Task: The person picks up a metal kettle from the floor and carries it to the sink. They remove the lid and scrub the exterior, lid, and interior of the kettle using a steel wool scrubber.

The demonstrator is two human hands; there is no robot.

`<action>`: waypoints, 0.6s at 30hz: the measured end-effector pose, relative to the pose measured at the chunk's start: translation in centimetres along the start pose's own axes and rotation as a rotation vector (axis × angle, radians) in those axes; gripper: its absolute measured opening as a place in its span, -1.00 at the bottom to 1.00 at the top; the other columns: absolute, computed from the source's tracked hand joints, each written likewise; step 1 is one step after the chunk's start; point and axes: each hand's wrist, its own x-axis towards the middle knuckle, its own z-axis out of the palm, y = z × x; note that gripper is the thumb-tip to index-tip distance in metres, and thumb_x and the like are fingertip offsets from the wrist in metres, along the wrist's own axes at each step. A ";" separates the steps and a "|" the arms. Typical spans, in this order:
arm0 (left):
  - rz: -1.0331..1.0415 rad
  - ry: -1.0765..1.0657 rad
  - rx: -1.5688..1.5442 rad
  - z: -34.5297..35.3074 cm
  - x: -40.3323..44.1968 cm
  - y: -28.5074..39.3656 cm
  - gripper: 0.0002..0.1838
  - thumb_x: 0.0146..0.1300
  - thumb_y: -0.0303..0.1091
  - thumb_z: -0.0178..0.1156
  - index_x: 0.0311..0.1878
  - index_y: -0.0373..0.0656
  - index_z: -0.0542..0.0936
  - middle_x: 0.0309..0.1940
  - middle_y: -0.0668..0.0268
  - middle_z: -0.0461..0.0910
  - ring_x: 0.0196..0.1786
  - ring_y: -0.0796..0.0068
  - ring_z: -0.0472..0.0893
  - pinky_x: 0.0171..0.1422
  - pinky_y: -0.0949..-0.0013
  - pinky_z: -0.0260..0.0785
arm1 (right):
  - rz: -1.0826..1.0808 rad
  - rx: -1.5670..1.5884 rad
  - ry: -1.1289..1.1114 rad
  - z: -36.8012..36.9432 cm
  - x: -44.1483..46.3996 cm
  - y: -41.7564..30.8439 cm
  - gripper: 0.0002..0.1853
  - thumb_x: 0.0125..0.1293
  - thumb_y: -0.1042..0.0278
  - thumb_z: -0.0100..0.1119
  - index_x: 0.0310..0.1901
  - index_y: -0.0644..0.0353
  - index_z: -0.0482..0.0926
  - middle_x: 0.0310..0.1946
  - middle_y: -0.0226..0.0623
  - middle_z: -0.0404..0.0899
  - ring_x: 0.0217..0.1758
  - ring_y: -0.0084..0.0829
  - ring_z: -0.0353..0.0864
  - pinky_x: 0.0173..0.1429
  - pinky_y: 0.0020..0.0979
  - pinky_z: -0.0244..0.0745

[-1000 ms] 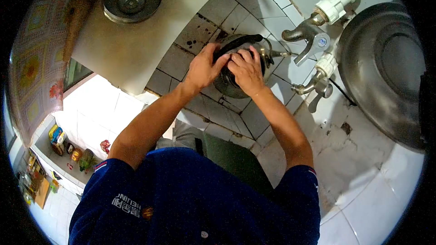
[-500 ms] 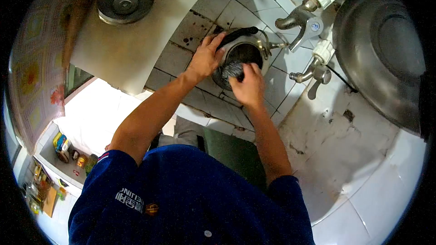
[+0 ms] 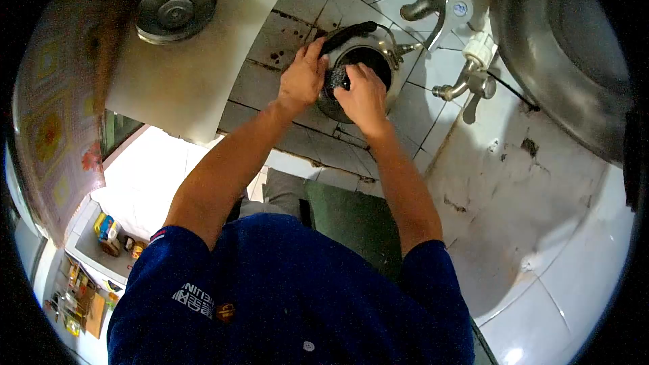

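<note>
A metal kettle (image 3: 391, 80) with a black handle (image 3: 350, 35) stands on the tiles, its round mouth uncovered. My left hand (image 3: 302, 78) rests at the kettle's left side, its fingers closed on the lower end of the handle. A dark, shiny scouring pad (image 3: 336, 80) is pinched in my right hand (image 3: 364, 96) at the left part of the kettle's mouth. The fingertips of the right hand are partly hidden inside the mouth.
Two metal taps (image 3: 433, 10) (image 3: 465, 84) project from the right wall. A large metal basin (image 3: 541, 61) leans beyond them. A round lid (image 3: 176, 11) lies on the countertop (image 3: 182, 78) at upper left. Bottles (image 3: 108, 228) stand on a far-left ledge.
The right hand has moved from the kettle's top, where both hands met, to its now uncovered mouth, with the pad showing. The left hand has stayed by the handle. The view has shifted.
</note>
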 end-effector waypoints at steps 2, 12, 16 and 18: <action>-0.071 -0.088 0.070 -0.5 -0.2 1.0 -0.52 0.52 -0.12 -0.09 0.43 0.02 0.25 0.21 -0.07 0.41 0.16 -0.23 0.50 0.22 -0.11 0.39 | -0.055 0.009 0.116 0.4 -1.0 0.6 -0.57 -0.03 0.31 0.35 -0.06 0.20 0.61 -0.27 -0.05 0.54 -0.09 0.00 0.56 0.05 -0.06 0.46; -0.151 -0.096 0.145 -0.1 -0.1 1.5 -0.53 0.51 -0.14 -0.08 0.42 0.03 0.25 0.25 -0.01 0.40 0.17 -0.18 0.52 0.22 -0.14 0.38 | -0.019 -0.086 0.023 1.6 -1.6 1.7 -0.48 -0.10 0.25 0.43 -0.04 0.24 0.59 -0.11 -0.10 0.55 0.01 -0.02 0.52 0.05 -0.08 0.41; -0.118 -0.085 0.153 -0.1 -0.4 1.3 -0.53 0.51 -0.14 -0.08 0.42 0.03 0.25 0.26 -0.01 0.39 0.15 -0.18 0.53 0.22 -0.17 0.37 | -0.068 -0.088 0.079 1.1 -3.6 3.1 -0.51 -0.10 0.22 0.45 -0.11 0.25 0.59 -0.12 -0.09 0.56 -0.01 0.01 0.53 0.08 -0.06 0.41; -0.127 -0.054 0.129 0.3 -0.4 1.4 -0.53 0.51 -0.13 -0.08 0.42 0.04 0.24 0.26 0.00 0.40 0.15 -0.16 0.54 0.21 -0.18 0.37 | 0.042 -0.090 -0.095 0.5 -1.9 2.1 -0.53 -0.11 0.19 0.45 -0.17 0.27 0.58 -0.14 -0.06 0.57 0.01 0.00 0.53 0.09 -0.03 0.42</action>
